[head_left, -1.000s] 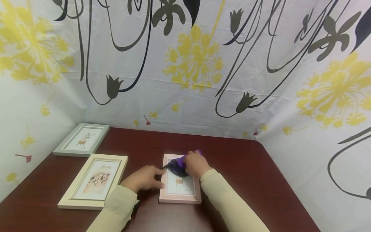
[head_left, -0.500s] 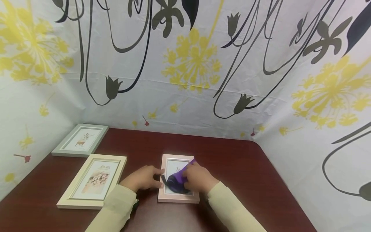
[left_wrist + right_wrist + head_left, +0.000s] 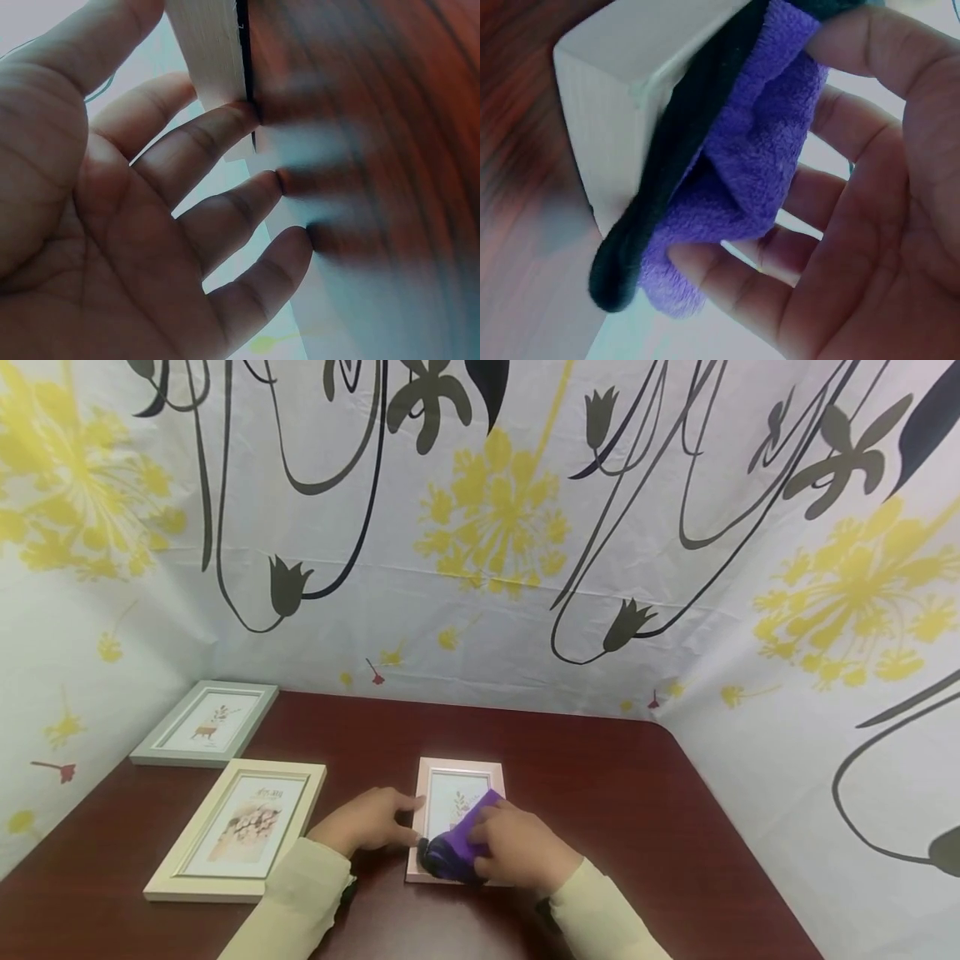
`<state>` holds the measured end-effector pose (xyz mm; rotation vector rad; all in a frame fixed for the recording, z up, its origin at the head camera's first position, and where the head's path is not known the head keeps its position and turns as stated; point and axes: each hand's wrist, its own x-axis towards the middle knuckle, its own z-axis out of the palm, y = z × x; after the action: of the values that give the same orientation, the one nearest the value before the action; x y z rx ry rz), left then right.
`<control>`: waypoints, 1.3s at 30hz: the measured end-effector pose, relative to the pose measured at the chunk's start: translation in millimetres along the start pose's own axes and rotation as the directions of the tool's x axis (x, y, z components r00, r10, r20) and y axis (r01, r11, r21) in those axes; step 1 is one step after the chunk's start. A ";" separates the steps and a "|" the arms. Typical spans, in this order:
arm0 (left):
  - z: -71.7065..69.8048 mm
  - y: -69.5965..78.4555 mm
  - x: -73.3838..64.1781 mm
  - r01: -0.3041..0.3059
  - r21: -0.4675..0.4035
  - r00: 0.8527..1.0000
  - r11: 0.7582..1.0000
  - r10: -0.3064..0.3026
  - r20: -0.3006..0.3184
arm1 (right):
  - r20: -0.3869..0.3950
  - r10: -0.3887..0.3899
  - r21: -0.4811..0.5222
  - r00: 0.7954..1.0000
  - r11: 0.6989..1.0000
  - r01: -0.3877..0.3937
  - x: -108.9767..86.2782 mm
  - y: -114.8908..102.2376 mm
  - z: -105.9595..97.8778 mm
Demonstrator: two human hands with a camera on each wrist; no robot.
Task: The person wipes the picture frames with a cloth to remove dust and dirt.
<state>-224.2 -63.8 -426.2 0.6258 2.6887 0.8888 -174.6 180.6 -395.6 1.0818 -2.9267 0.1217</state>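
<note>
A small pink picture frame point(image 3: 461, 765) lies face up at the middle of the table, its lower part covered by a purple cloth point(image 3: 468, 835) with a dark edge. My right hand point(image 3: 525, 849) holds the bunched cloth between thumb and fingers and presses it on the frame's lower half. In the right wrist view, the cloth point(image 3: 761, 142) hangs over the frame's corner point(image 3: 607, 97). My left hand point(image 3: 367, 822) touches the frame's left edge with its thumb and fingertips. Seen from the left wrist, its fingers point(image 3: 217, 217) are spread, with tips on the frame's side and the table.
A cream picture frame point(image 3: 174, 860) lies to the left of my left hand. Behind it, a grey-green frame point(image 3: 247, 739) sits at the table's back left. The dark red table point(image 3: 630, 810) meets a white patterned sheet point(image 3: 420, 635) at the back and sides.
My right hand has slid the cloth down the pink frame toward me, from its upper part to its lower edge. The frame's upper picture is now uncovered. My left hand has stayed in place.
</note>
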 end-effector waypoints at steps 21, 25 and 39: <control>-2.6 3.7 0.3 0.045 0.000 0.999 0.999 -0.045 0.000 | -0.127 -0.144 -0.084 0.981 0.987 0.134 1.8 -30.5 11.2; -2.1 3.4 0.4 0.054 0.000 0.999 0.999 -0.054 0.000 | -0.138 -0.139 -0.101 0.981 0.987 0.126 2.1 -34.1 13.3; 1.3 2.1 -1.0 0.041 -0.003 0.999 0.999 -0.041 -0.013 | 0.051 -0.013 0.048 0.999 0.999 0.010 -13.2 -8.3 -9.3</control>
<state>-222.2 -62.1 -425.9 0.5645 2.7009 0.8885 -159.3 183.6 -386.4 1.1251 -2.9773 0.1675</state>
